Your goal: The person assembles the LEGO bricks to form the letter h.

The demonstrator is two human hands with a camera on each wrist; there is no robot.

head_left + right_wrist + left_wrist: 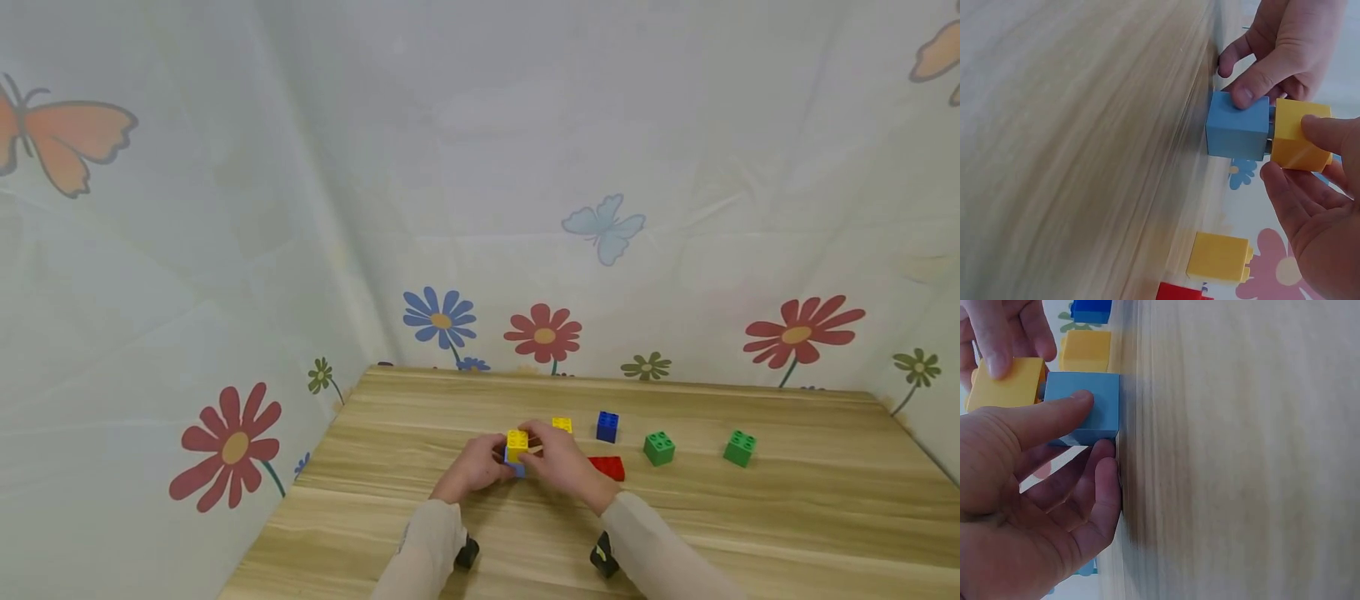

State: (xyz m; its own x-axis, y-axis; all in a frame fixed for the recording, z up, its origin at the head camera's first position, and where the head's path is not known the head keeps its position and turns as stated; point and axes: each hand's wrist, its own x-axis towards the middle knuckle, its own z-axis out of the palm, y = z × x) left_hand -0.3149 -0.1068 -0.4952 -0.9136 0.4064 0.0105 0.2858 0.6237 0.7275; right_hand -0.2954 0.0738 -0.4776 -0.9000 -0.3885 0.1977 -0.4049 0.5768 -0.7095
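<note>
Right wrist: your right hand [1329, 244] pinches the yellow block [1290, 137], your left hand [1286, 56] the blue block [1238, 134] beside those fingertips [1271, 173]; both likely light, stiff; hold flat sides.

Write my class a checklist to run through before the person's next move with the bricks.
1. Light blue brick resting on the table: ok.
2. Left hand steadying the light blue brick: ok, thumb on its side.
3. Right hand grip on the upper yellow brick: ok.
4. Held bricks flush: not ok, studs show in the gap.
5. Studs lined up inside: cannot tell, underside hidden.
6. Other yellow brick apart from the pair: ok.
</note>
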